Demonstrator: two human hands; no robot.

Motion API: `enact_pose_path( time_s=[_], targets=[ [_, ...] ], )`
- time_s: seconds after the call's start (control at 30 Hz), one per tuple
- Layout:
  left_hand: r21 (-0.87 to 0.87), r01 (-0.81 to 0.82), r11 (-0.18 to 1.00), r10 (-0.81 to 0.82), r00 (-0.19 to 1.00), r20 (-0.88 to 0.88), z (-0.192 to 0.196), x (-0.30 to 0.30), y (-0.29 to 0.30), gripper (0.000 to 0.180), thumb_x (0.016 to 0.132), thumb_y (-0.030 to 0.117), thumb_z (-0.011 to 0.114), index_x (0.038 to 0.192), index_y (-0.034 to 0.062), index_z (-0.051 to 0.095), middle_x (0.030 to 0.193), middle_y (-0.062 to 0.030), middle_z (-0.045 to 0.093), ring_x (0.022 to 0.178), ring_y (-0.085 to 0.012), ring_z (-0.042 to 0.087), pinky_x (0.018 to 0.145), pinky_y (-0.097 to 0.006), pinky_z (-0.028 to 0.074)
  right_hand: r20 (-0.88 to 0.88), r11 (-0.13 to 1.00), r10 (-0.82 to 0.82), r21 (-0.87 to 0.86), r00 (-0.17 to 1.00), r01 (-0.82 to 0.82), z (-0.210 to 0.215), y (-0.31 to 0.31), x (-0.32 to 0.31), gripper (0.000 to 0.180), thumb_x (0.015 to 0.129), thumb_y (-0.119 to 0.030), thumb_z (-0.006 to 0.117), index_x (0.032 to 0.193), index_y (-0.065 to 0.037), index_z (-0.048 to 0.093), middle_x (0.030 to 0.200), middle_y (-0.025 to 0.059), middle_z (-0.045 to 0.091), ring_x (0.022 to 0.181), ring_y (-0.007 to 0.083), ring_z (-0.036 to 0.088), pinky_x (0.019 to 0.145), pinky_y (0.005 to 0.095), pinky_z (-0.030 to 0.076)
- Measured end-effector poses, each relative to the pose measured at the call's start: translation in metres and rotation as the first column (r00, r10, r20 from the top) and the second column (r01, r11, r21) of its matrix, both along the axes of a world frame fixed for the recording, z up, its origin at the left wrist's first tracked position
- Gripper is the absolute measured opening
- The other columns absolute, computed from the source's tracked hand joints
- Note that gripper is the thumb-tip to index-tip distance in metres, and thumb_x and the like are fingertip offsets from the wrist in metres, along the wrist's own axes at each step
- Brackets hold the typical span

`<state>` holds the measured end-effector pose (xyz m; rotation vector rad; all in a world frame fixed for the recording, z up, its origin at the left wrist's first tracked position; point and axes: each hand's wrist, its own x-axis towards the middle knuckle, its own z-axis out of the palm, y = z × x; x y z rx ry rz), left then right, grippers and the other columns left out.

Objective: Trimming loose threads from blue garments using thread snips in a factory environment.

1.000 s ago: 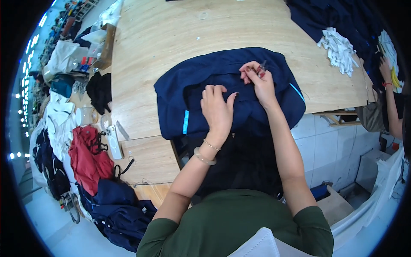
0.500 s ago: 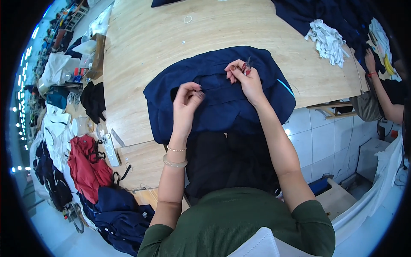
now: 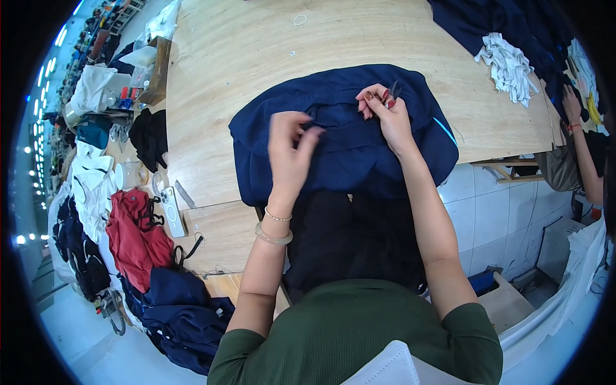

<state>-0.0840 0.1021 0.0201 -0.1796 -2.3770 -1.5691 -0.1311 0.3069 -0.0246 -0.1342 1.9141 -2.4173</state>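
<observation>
Two hands were on one navy garment (image 3: 340, 138), and we started at the right hand (image 3: 389, 119): it was pinched shut on a small pair of snips (image 3: 392, 92), red-handled as far as we could tell, with the fingertips also pressing a fold near the garment's far edge. The left hand (image 3: 289, 151) was raised just above the cloth with fingers curled toward each other; motion blur meant we could not tell whether it pinched a thread, a bit of fabric or nothing. The navy garment lay spread on the wooden table (image 3: 256, 58), its near part draping over the table edge toward the person's lap. We judged it soft, light and floppy, a knit that would bunch and slide on the smooth wood, not fragile, with a light blue stripe (image 3: 445, 131) on the right side. We thought the best hold was a pinch at a seam or hem fold, where the layers were thicker, since a flat grab would only drag it. Further out, a white rag pile (image 3: 507, 64) sat at the table's far right, more dark blue cloth (image 3: 494, 22) beyond it, a phone (image 3: 171, 212) near the left edge, and red clothing (image 3: 135, 234) heaped lower left. A co-worker's arm (image 3: 581, 154) showed at the right rim, well apart.
</observation>
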Motion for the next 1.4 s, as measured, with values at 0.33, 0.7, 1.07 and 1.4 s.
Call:
enact_pose_path(
  time_s=[0.33, 0.7, 1.07, 1.4],
  targets=[
    [0.191, 0.161, 0.968, -0.183, 0.978, 0.103, -0.009, -0.013, -0.016, 0.011, 0.082, -0.006, 0.060, 0.081, 0.0009, 0.052, 0.099, -0.0087, 0.051, 0.084, -0.0166, 0.056, 0.072, -0.027, 0.048, -0.010, 1.000, -0.008, -0.023, 1.000, 0.008, 0.000, -0.002, 0.000, 0.018, 0.098, -0.013, 0.051, 0.092, -0.001, 0.063, 0.077, 0.0024, 0.060, 0.068, 0.0064, 0.053, 0.063, 0.0198, 0.042],
    [-0.304, 0.404, 0.863, -0.413, 0.910, 0.039, -0.014, -0.015, 0.002, 0.015, 0.078, -0.002, 0.067, 0.087, 0.0055, 0.057, 0.100, -0.0089, 0.051, 0.083, -0.0210, 0.054, 0.076, -0.030, 0.046, 0.010, 1.000, -0.008, -0.029, 1.000, 0.008, 0.001, -0.003, 0.000, 0.019, 0.098, -0.013, 0.050, 0.093, 0.000, 0.063, 0.077, 0.0026, 0.060, 0.068, 0.0069, 0.053, 0.064, 0.0204, 0.043],
    [-0.519, 0.326, 0.790, -0.375, 0.927, 0.012, -0.011, -0.007, 0.010, 0.020, 0.075, -0.001, 0.070, 0.091, 0.0062, 0.061, 0.105, -0.0066, 0.050, 0.083, -0.0179, 0.051, 0.076, -0.029, 0.045, 0.014, 1.000, -0.010, -0.028, 1.000, 0.011, 0.000, -0.001, 0.001, 0.019, 0.098, -0.013, 0.050, 0.093, 0.000, 0.063, 0.077, 0.0029, 0.060, 0.068, 0.0077, 0.053, 0.065, 0.0205, 0.042],
    [-0.415, 0.312, 0.855, -0.340, 0.940, 0.007, -0.011, -0.003, 0.011, 0.022, 0.073, 0.003, 0.074, 0.092, 0.0103, 0.065, 0.104, -0.0067, 0.047, 0.083, -0.0177, 0.050, 0.076, -0.030, 0.044, -0.007, 0.999, -0.003, -0.034, 1.000, 0.003, 0.001, -0.001, -0.001, 0.019, 0.098, -0.012, 0.049, 0.093, 0.000, 0.063, 0.078, 0.0030, 0.060, 0.068, 0.0078, 0.053, 0.064, 0.0209, 0.042]
  ],
)
